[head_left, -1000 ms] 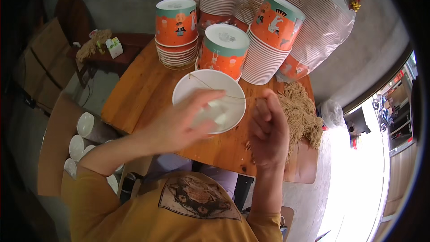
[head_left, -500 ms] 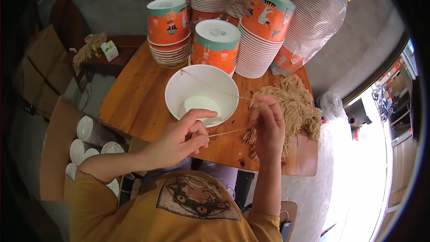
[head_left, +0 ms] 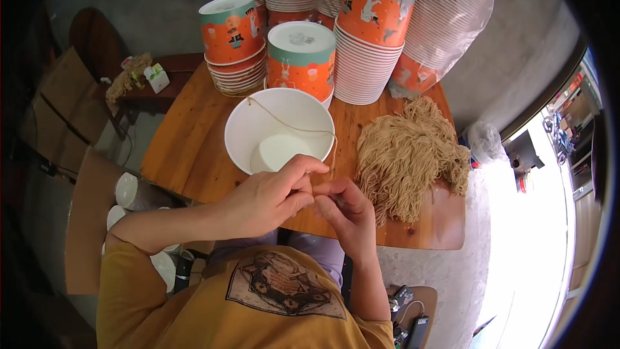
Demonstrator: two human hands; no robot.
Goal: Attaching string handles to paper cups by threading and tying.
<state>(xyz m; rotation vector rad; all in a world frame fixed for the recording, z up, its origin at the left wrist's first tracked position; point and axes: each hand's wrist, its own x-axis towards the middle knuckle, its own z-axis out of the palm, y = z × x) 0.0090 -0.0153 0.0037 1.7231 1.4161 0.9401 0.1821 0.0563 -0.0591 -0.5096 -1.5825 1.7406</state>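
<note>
An open white paper bucket [head_left: 284, 148] stands near the table's front edge, tilted so its inside faces me. A thin tan cord [head_left: 284, 126] runs from a hole near its left rim across the opening and droops over the right rim toward my fingers. My left hand [head_left: 274, 197] is closed in a pinch just in front of the bucket, its forefinger arched forward. Against its fingertips, my right hand [head_left: 349, 210] pinches too. Between the touching fingertips the cord's end is mostly hidden.
A heap of tan cords [head_left: 410, 155] lies at the table's right. Behind stand stacks of upturned orange-and-green buckets [head_left: 300, 68], some wrapped in clear plastic [head_left: 462, 32]. White buckets sit in a cardboard box [head_left: 87, 220] at left. A small power strip [head_left: 420, 331] lies lower right.
My right hand has moved left and down to meet my left fingertips. The cord across the bucket has gone from taut to slack.
</note>
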